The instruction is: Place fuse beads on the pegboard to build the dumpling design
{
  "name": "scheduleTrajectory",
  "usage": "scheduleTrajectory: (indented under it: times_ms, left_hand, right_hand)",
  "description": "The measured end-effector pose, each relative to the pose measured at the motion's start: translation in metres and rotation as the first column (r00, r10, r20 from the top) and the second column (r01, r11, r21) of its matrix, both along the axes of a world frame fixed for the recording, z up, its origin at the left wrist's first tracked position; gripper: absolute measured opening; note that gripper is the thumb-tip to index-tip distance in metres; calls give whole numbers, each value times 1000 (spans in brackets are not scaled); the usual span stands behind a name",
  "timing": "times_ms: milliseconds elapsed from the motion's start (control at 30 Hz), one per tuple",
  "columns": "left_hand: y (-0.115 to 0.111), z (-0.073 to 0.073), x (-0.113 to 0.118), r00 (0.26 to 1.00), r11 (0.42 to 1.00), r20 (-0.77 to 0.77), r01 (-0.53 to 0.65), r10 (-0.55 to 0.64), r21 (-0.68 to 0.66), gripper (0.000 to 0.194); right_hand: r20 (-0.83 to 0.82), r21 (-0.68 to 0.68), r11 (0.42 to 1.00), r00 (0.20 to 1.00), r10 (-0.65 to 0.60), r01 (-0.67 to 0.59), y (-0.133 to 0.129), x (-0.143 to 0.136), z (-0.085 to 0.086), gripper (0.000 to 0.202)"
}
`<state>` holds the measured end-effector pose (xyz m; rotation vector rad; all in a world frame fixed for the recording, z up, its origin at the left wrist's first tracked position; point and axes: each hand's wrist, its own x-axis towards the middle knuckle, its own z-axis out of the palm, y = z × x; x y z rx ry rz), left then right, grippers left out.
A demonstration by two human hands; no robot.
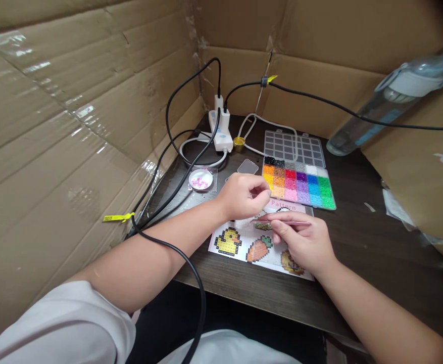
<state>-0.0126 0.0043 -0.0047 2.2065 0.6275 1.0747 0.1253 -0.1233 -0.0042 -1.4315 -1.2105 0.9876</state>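
A pink tool [290, 223] is being pinched by the right hand [307, 243], a pattern sheet [244, 243] beneath its fingers, the left hand's [242, 194] grasp being unclear.

Bead box [325, 206] behind pattern sheet [259, 250] (dish [200, 172] farther left).

Right of the sheet [244, 241], room for passing is left over the table [373, 253]. Left of it, passage is narrowed by the cable [203, 298] and the wall [92, 101]. Directly behind it, low movement is blocked by the box [300, 202]; behind to the left, by the dish [194, 175] and the strip [223, 139]. Above it, space is taken up by the left hand [244, 192] and right hand [306, 242].
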Motion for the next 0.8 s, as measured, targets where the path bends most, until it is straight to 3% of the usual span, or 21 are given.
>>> scheduleTrajectory:
  times_ms: [200,400,533,633,800]
  left_hand:
    - [2,4,-2,1000,999,-1,3,-3,38,14]
    - [4,9,-3,1000,999,-25,-9,10,37,15]
    - [5,10,-3,999,999,-36,-11,13,47,15]
    - [5,10,-3,999,999,-39,-3,5,50,16]
    - [5,8,-3,998,999,-62,8,-6,37,16]
  right_hand:
    - [-97,70,997,995,17,-10,-2,19,8,20]
    - [-157,259,947,976,-153,190,-2,53,28,16]
    - [-171,313,922,968,-182,229,-4,80,37,9]
    - [-112,243,943,973,-204,226,-7,96,26,13]
    - [-76,118,965,971,-226,234,-7,101,-9,18]
